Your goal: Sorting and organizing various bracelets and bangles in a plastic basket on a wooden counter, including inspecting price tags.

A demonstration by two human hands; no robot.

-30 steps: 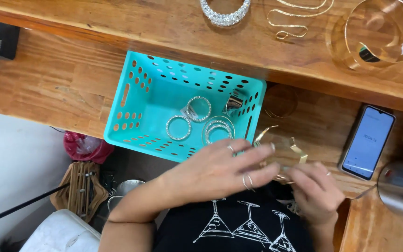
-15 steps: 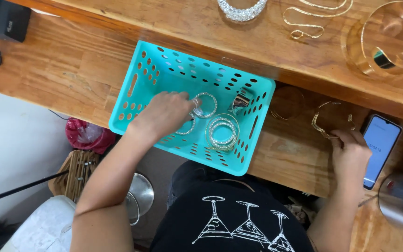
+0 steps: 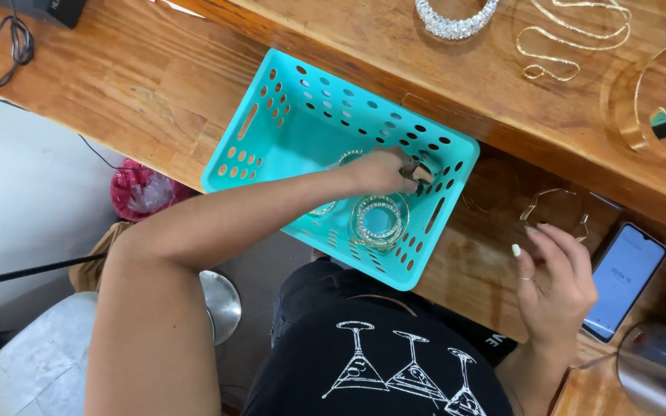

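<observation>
Left hand [image 3: 379, 171] inside turquoise basket [image 3: 271, 131], fingertips on small ring [image 3: 412, 171], bangles [image 3: 380, 221] just below

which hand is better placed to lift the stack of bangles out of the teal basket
Left. The left hand is already inside the teal basket, just above the stack of bangles. The right hand rests outside on the wooden table.

The left arm stretches forward, its hand [image 3: 383, 169] curled with fingertips pinched together. The right hand [image 3: 553, 281] lies palm down, fingers loosely spread.
</observation>
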